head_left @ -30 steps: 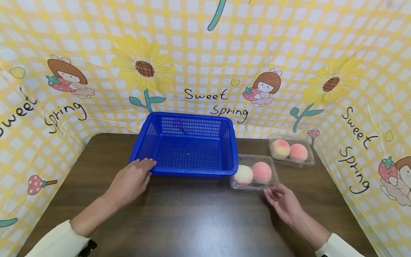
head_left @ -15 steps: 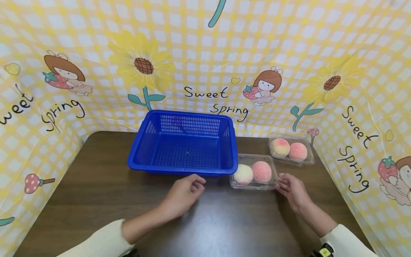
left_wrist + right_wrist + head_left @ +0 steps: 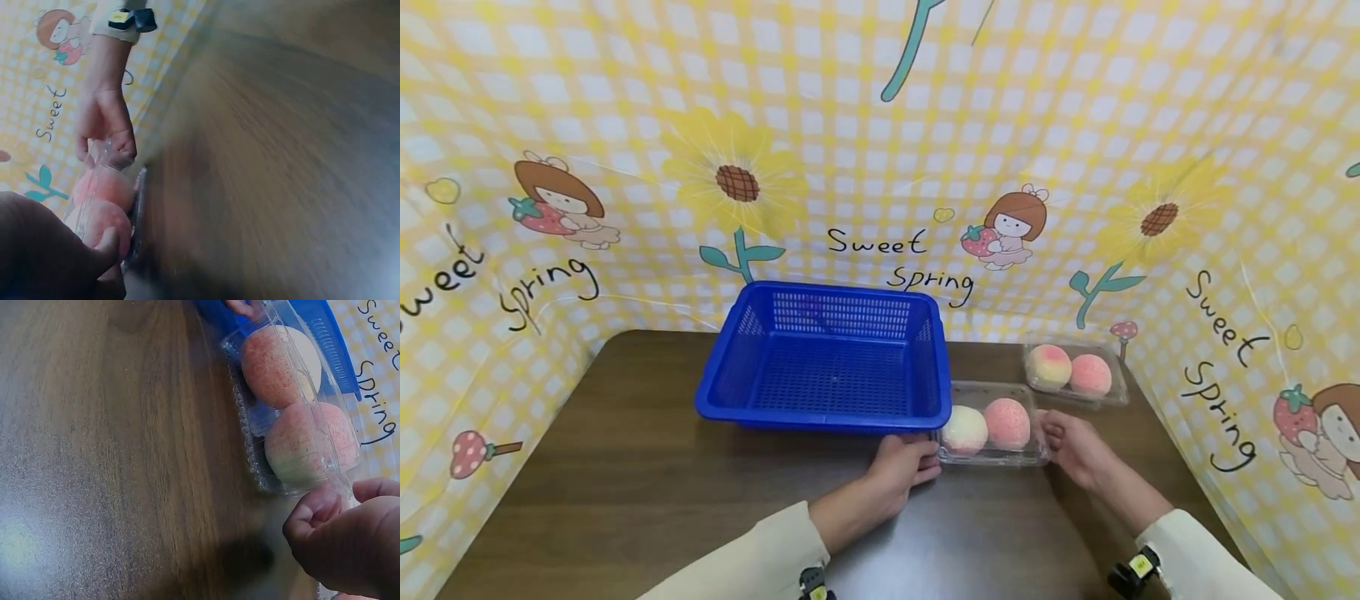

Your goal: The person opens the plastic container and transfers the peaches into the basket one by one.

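A clear plastic clamshell box (image 3: 992, 454) with two peaches inside, one pale (image 3: 964, 431) and one pink (image 3: 1007, 423), stands on the table at the basket's right front corner. My left hand (image 3: 898, 473) holds its left end, the thumb (image 3: 107, 247) along the near side in the left wrist view. At the opposite end, my right hand (image 3: 1075, 447) grips the edge with bent fingers. The right wrist view shows that thumb and forefinger (image 3: 306, 515) at the box's end. The blue plastic basket (image 3: 823, 419) stands beside the box, with nothing in it.
Behind and to the right, a second clear box (image 3: 1108, 395) with two peaches stands near the table's back right corner. A checked yellow cloth (image 3: 865, 167) walls the brown wooden table (image 3: 625, 483) at the back and sides.
My left hand has left the basket's front left corner and moved right to the box's left end. My right hand has shifted from the box's front right corner to its right end.
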`<act>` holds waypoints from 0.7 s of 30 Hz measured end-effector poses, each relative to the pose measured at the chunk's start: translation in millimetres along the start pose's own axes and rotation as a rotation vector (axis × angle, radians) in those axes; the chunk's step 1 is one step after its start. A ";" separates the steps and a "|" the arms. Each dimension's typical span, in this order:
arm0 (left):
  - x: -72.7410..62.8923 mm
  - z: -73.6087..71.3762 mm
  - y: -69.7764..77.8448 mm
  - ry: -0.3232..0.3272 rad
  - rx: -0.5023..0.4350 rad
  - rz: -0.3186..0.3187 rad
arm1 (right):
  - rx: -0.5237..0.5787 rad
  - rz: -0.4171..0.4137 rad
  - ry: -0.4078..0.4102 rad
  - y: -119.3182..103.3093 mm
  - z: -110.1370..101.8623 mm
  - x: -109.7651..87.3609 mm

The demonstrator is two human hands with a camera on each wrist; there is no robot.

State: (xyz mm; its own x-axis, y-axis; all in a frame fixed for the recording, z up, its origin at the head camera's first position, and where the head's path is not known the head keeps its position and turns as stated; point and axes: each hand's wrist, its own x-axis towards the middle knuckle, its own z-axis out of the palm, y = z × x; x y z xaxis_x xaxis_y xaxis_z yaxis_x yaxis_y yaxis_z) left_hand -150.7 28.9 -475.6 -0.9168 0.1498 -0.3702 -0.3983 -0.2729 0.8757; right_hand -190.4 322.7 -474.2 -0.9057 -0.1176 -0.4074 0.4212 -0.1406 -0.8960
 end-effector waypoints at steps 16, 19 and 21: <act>-1.2 10.2 4.0 0.015 -0.124 -0.066 | -0.018 -0.012 -0.250 1.6 -10.8 -11.4; -7.8 10.9 3.6 -0.021 -0.098 -0.085 | 0.005 0.018 -0.268 0.8 -15.6 -18.5; -14.0 11.2 2.9 -0.040 -0.081 -0.099 | 0.013 0.035 -0.282 0.9 -18.0 -23.6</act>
State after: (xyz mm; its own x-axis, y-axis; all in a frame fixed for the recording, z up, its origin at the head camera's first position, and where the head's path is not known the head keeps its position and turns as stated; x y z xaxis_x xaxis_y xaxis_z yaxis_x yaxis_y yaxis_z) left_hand -138.7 36.6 -464.4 -0.8714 0.2171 -0.4399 -0.4896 -0.3304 0.8069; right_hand -169.5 343.0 -468.6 -0.8424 -0.3910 -0.3707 0.4538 -0.1442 -0.8793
